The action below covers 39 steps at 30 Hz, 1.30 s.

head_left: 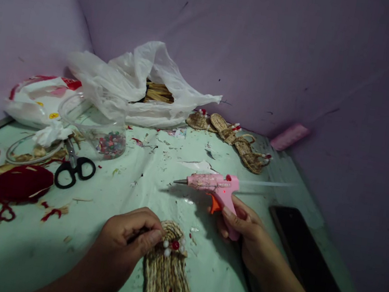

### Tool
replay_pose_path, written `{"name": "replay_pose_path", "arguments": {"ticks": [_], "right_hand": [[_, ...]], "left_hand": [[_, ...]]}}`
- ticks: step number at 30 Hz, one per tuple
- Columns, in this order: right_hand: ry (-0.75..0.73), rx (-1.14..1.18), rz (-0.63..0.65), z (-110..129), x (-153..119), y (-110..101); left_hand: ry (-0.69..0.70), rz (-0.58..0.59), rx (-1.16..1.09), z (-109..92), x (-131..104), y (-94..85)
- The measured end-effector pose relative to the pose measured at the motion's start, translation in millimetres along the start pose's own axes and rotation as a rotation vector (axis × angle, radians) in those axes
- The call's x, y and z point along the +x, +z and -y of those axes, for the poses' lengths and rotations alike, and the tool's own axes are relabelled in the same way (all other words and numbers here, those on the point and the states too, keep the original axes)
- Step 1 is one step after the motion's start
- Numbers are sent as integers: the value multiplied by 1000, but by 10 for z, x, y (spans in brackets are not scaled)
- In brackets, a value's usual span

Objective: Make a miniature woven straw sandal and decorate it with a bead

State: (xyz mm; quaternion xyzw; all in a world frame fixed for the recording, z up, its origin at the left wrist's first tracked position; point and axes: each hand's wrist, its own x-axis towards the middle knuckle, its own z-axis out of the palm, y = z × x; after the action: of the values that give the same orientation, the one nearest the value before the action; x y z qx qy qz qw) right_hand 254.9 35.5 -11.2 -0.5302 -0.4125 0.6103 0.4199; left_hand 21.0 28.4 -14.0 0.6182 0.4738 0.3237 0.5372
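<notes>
My right hand (246, 224) is wrapped around the handle of a pink glue gun (211, 183), held above the table with its nozzle pointing left. A clear glue stick (267, 183) juts from the gun's back, and its orange trigger (214, 203) shows in front of the grip. Below and to the left lies a small woven straw slipper (167, 278), with white beads and one red bead (175, 245) on its strap. My left hand (129, 239) is closed, thumb and fingers pinching the slipper's left edge beside the beads. The exact pinch point is hidden behind the fingers.
Finished-looking small slippers (234, 135) lie near the back wall. At left are black-handled scissors (76, 170), a clear tub of beads (112, 146), a dark red bundle (24, 184) and rings. A white plastic bag (144, 67) stands behind; a dark phone (309, 261) lies right.
</notes>
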Motion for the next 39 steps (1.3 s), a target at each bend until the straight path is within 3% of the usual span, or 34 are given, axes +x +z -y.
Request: {"name": "replay_pose_path", "arguments": {"ticks": [7, 39], "right_hand": [[-5, -23, 3, -6, -3, -4], [-13, -59, -5, 4, -19, 1]], "left_hand": [[-189, -48, -117, 70, 2, 77], [-257, -39, -134, 24, 33, 115]]}}
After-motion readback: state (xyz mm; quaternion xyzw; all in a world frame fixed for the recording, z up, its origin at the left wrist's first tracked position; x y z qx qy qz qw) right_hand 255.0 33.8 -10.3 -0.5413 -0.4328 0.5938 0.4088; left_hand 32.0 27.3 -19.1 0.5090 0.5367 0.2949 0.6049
